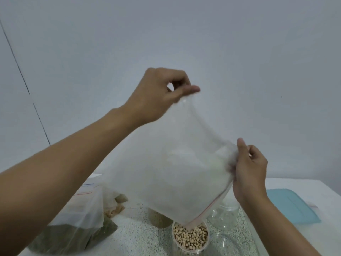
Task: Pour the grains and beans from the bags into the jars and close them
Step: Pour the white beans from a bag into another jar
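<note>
I hold a clear zip bag (171, 163) upside down in the air, its red-striped mouth pointing down into an open jar (190, 235) filled with black-eyed beans. My left hand (160, 93) pinches the bag's raised bottom corner. My right hand (249, 169) pinches the bag's lower right edge near the zip. The bag looks empty. Two clear empty jars (225, 217) stand right of the bean jar, and another jar (158, 218) with brownish contents sits partly hidden behind the bag.
At the left lie a zip bag of green grains (77, 231) and further bags (116, 206) behind it. A light blue lid (291, 206) lies at the right on the white table. The jars stand on a speckled mat (136, 228).
</note>
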The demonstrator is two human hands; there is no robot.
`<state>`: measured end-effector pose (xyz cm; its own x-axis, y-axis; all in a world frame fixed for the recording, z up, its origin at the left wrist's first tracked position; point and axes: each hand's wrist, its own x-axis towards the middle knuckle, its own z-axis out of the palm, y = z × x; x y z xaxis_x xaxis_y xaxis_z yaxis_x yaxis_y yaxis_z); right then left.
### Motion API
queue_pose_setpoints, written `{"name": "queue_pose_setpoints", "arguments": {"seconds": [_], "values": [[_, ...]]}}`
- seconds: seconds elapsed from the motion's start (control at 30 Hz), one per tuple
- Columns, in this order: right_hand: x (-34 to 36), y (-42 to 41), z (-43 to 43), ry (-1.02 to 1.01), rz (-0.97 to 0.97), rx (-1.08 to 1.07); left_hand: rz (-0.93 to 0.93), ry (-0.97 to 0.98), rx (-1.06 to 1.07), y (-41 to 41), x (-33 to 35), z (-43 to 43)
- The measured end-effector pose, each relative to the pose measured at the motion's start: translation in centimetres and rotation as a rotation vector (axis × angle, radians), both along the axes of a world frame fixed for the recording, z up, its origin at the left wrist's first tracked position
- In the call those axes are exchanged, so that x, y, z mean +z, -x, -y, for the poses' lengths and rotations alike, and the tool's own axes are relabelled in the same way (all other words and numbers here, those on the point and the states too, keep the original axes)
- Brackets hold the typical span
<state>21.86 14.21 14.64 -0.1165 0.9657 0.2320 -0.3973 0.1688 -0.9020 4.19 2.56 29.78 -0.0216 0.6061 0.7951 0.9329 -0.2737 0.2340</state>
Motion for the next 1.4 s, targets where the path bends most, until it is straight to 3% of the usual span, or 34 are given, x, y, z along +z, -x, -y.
{"name": "queue_pose_setpoints", "arguments": {"seconds": [0.13, 0.4, 0.5, 0.6, 0.7, 0.87, 1.03, 1.17, 1.4], "values": [[-0.1, 0.0, -0.3, 0.007, 0.001, -0.005, 0.029, 0.056, 0.006, 0.1, -0.8, -0.2], [-0.2, 0.5, -1.3, 0.071, -0.034, 0.044, 0.434, 0.207, -0.020, 1.5, -0.2, 2.9], [-0.8, 0.8, -1.5, 0.088, -0.061, 0.067, 0.520, 0.257, -0.104, 3.0, -2.4, 5.6], [-1.3, 0.9, -1.6, 0.101, -0.072, 0.090, 0.561, 0.355, -0.025, 5.1, -7.2, 8.4], [-1.3, 0.9, -1.7, 0.110, -0.091, 0.108, 0.518, 0.535, 0.108, 6.2, -14.1, 10.6], [-1.7, 1.2, -2.4, 0.120, -0.098, 0.126, 0.456, 0.379, 0.247, 5.3, -19.7, 11.0], [-2.0, 1.2, -2.5, 0.129, -0.088, 0.115, 0.408, 0.223, 0.241, 4.1, -19.4, 9.8], [-2.0, 1.0, -2.7, 0.123, -0.073, 0.092, 0.233, 0.141, 0.334, 4.4, -18.5, 9.3], [-1.8, 0.3, -3.2, 0.130, -0.072, 0.046, -0.001, 0.140, 0.440, 4.6, -16.2, 8.5]]}}
